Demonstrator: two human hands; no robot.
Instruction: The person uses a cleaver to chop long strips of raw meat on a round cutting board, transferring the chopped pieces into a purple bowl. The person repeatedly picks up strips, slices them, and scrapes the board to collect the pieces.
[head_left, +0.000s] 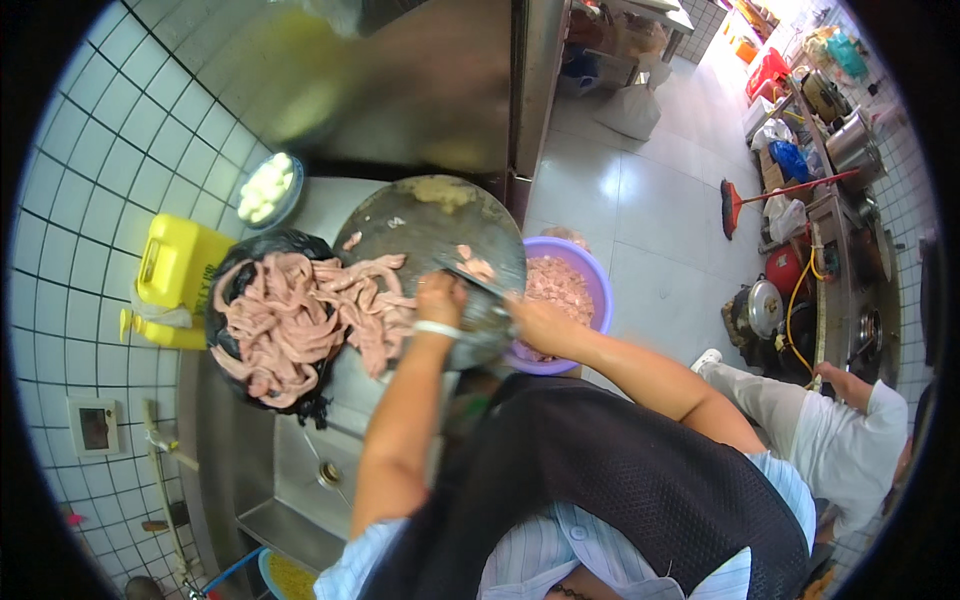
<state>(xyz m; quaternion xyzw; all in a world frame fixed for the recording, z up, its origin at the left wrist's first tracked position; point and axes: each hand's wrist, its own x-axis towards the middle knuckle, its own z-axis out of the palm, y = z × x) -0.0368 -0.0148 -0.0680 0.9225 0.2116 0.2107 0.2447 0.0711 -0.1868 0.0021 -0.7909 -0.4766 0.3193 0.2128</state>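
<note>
My right hand grips a kitchen knife, its blade low over a round chopping board. Beside the blade, my left hand rests on the board with bent fingers; what lies under them is hidden. Small cut meat pieces lie just past the blade. Long pale pink strips of meat, apparently intestine or tripe, fill a black plastic bag on the left and spill over to the board's edge near my left hand. Chopped meat fills a purple basin at the board's right.
Behind the bag stand a yellow plastic jug and a bowl of white peeled pieces. A steel sink lies at front left. On the right, a person in white stands near a stove counter; a red broom leans there.
</note>
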